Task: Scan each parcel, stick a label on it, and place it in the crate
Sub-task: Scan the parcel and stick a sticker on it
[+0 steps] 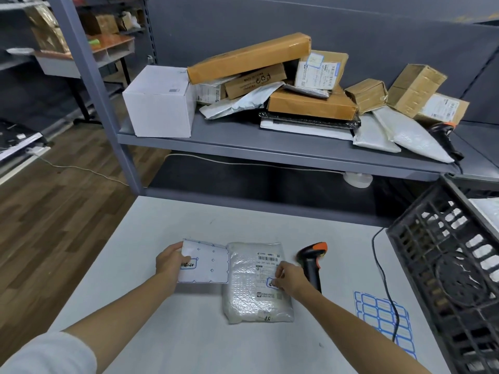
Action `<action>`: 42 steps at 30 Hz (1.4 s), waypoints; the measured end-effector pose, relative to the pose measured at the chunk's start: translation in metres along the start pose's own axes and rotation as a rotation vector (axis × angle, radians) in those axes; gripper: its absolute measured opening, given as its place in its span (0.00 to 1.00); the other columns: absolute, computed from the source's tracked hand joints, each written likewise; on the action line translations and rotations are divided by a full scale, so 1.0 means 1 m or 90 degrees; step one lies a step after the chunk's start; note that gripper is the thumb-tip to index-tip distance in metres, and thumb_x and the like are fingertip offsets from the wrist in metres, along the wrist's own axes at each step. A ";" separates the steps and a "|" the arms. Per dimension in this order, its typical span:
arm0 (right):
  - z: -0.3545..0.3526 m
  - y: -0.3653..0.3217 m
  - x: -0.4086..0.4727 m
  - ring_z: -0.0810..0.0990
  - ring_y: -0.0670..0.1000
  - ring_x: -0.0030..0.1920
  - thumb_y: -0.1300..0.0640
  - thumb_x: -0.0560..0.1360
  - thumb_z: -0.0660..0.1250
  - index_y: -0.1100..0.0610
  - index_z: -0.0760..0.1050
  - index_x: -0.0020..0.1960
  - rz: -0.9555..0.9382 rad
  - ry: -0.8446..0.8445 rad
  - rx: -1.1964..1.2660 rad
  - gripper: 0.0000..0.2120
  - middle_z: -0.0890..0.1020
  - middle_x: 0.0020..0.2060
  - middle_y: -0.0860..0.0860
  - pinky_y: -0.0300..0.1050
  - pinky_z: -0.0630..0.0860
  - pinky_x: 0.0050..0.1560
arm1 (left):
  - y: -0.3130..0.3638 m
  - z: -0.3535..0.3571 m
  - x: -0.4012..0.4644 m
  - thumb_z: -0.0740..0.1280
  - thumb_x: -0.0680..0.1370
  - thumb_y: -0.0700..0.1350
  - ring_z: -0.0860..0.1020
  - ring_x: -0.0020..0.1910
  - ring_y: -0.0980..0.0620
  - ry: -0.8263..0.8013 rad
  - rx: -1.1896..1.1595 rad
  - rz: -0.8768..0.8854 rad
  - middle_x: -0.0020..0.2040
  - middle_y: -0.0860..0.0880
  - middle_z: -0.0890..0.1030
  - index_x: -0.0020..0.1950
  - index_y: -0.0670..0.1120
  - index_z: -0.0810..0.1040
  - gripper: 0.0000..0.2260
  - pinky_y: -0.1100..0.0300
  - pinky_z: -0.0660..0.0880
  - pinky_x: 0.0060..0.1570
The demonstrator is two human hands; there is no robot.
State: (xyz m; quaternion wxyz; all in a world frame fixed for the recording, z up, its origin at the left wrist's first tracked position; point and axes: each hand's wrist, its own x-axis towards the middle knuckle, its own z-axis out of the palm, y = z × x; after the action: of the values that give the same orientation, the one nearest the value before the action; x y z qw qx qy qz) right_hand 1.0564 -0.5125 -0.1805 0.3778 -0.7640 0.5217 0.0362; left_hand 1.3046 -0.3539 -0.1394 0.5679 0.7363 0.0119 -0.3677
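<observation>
A bubble-wrap parcel (256, 282) lies flat on the white table (189, 341), just left of a scanner (312, 261). The right hand (289, 278) rests on the parcel's printed waybill, fingertips (276, 279) pinched on a small blue-edged label (271, 282) there. The left hand (170, 261) grips the left edge of a mostly used label sheet (206, 263), which touches the parcel's left side. A full label sheet (383, 317) lies nearer the black crate (445, 279) at right.

Bubble-wrap parcel (256, 284) flat on table, blue label (270, 282) on it
</observation>
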 end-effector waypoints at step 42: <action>-0.079 -0.006 -0.056 0.78 0.54 0.53 0.69 0.74 0.68 0.61 0.70 0.66 0.028 0.044 0.788 0.22 0.75 0.61 0.58 0.44 0.78 0.52 | 0.019 0.102 -0.100 0.63 0.75 0.30 0.82 0.43 0.48 -0.329 0.064 0.102 0.48 0.45 0.83 0.54 0.47 0.77 0.15 0.56 0.81 0.43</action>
State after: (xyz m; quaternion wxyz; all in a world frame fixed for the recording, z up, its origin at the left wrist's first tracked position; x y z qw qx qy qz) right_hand 1.0096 -0.5167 -0.0956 0.7327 -0.3934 0.4735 -0.2901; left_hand 1.1859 -0.4065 -0.0767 0.5420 0.6440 -0.2100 -0.4974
